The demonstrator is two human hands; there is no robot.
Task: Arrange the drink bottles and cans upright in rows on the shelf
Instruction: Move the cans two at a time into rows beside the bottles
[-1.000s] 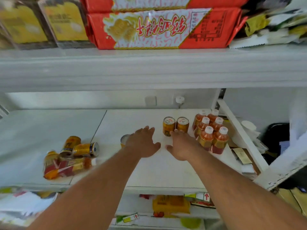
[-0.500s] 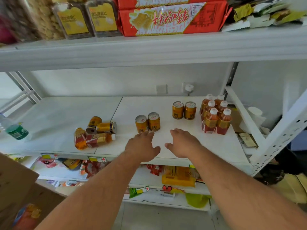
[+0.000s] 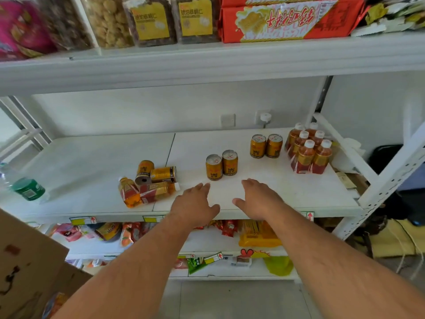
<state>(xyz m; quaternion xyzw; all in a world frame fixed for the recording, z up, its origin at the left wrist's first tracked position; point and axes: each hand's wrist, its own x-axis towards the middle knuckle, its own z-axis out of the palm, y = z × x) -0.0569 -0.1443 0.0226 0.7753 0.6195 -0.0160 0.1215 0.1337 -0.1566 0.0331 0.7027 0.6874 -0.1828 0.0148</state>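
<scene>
Left hand (image 3: 195,206) and right hand (image 3: 257,200) spread flat, empty, over the shelf (image 3: 92,155) front; just beyond, 2 upright cans (image 3: 221,165), then 2 more (image 3: 266,146) beside 6 upright bottles (image 3: 309,149); toppled cans and bottles (image 3: 149,183) left.

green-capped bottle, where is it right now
In the head view the green-capped bottle lies on its side at the far left of the middle shelf, well left of the toppled cans and bottles.

The two yellow labels (image 3: 150,21) on the snack boxes carry Chinese characters, "琥珀核桃仁"; the red carton (image 3: 289,19) shows upside-down Chinese characters.
</scene>
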